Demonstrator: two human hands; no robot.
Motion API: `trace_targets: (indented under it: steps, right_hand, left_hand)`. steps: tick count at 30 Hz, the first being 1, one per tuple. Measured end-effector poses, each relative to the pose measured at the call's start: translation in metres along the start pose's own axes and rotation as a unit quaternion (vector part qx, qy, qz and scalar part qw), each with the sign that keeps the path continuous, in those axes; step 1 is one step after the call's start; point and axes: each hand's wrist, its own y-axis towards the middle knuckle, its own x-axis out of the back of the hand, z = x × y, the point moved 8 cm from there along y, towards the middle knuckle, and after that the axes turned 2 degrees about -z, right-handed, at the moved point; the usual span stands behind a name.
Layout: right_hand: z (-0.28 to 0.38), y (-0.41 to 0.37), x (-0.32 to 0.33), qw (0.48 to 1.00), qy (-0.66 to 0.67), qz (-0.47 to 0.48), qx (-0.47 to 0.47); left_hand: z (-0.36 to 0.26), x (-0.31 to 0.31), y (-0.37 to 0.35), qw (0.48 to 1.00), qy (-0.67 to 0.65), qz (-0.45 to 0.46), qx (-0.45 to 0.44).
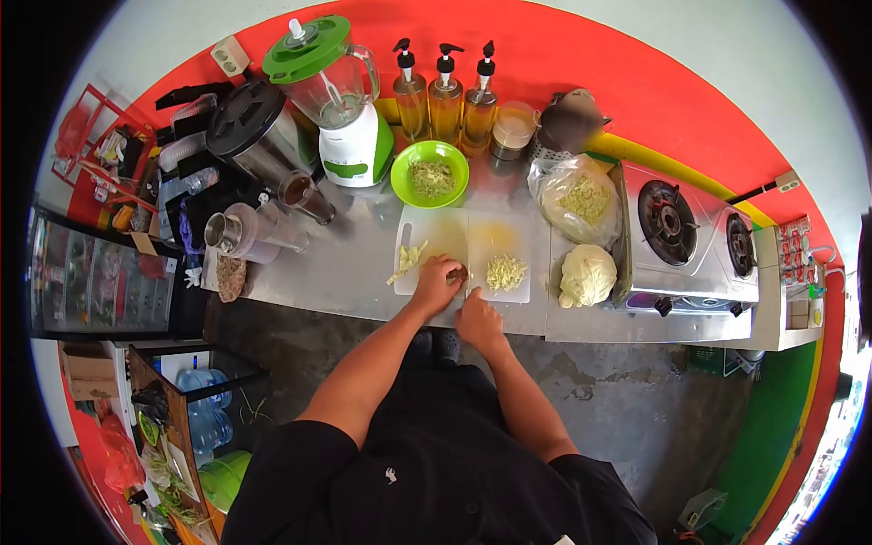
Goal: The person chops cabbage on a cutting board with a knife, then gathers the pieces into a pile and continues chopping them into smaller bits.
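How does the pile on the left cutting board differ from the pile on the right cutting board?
The left pile is coarse strips, strung out in a loose diagonal line. The right pile is fine shreds gathered in one compact heap. The left pile looks sparse and the right pile looks fuller. Both are pale yellow-green cut vegetable on white cutting boards, one on each side of the left hand.

No legible text or labels
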Motion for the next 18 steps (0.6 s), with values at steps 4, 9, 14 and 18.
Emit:
trace_targets:
  steps: [4, 9, 14, 18]
  right_hand:
    - [0.006, -0.001, 0.007, 1.0, -0.013, 0.008, 0.001]
    - [0.009, -0.002, 0.002, 1.0, -0.017, 0.01, -0.013]
    - [0.01, 0.006, 0.011, 1.0, 0.006, 0.011, -0.012]
    - [0.007, 0.002, 0.001, 1.0, 0.003, 0.023, -0.013]
  left_hand:
    - [-0.004, 0.002, 0.001, 1.0, -0.013, 0.02, 0.015]
    - [-0.014, 0.004, -0.004, 0.999, 0.038, 0.002, -0.023]
    - [-0.014, 0.006, -0.007, 0.999, 0.019, 0.011, -0.04]
    - [-0.013, 0.005, -0.007, 0.999, 0.02, 0.024, -0.04]
